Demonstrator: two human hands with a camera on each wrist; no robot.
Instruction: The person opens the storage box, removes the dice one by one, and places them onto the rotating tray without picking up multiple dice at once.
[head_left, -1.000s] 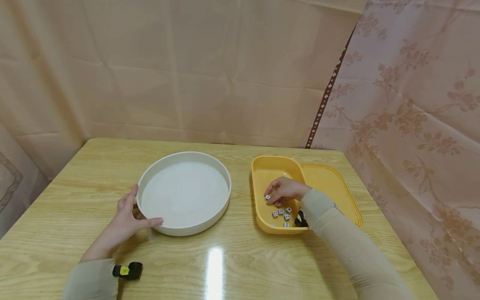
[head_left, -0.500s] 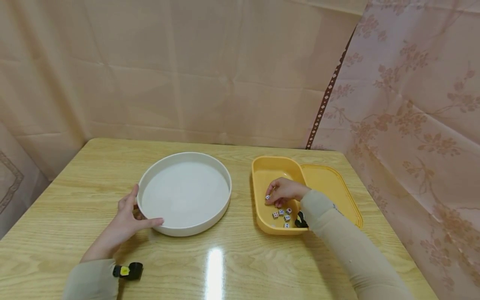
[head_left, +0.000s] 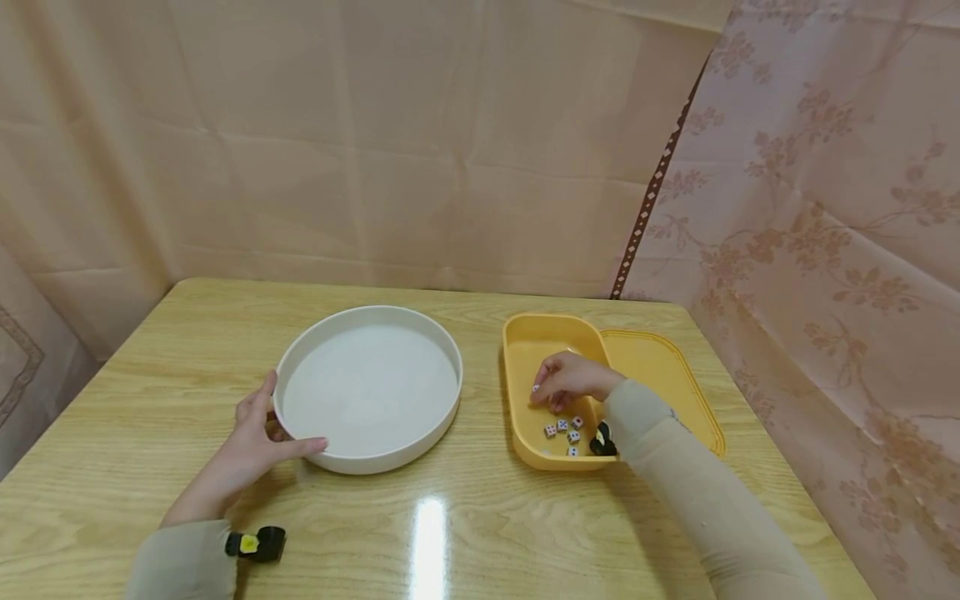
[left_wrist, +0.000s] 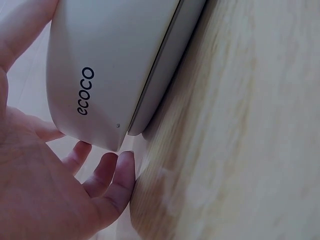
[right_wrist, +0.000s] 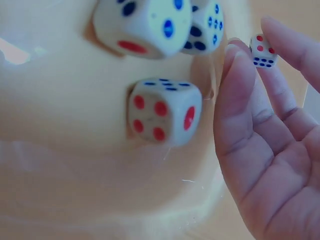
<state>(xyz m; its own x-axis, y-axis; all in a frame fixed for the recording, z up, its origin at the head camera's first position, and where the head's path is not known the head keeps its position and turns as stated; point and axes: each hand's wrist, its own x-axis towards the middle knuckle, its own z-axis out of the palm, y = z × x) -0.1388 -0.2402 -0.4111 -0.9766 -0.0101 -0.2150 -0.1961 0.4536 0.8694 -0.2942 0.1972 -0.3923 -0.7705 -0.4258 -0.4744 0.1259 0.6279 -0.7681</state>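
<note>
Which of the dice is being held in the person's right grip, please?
The die pinched at the fingertips of the right grip, leftmost in the head view; the other visible dice lie loose in the yellow box.

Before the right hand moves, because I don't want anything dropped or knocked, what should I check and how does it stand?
1. Die pinched by the right hand: ok.
2. White tray touched by the left hand: ok.
3. Yellow lid off the yellow box: ok.
4. Right hand out of the yellow box: not ok, it reaches inside.
5. Die free of the box floor: cannot tell.
</note>
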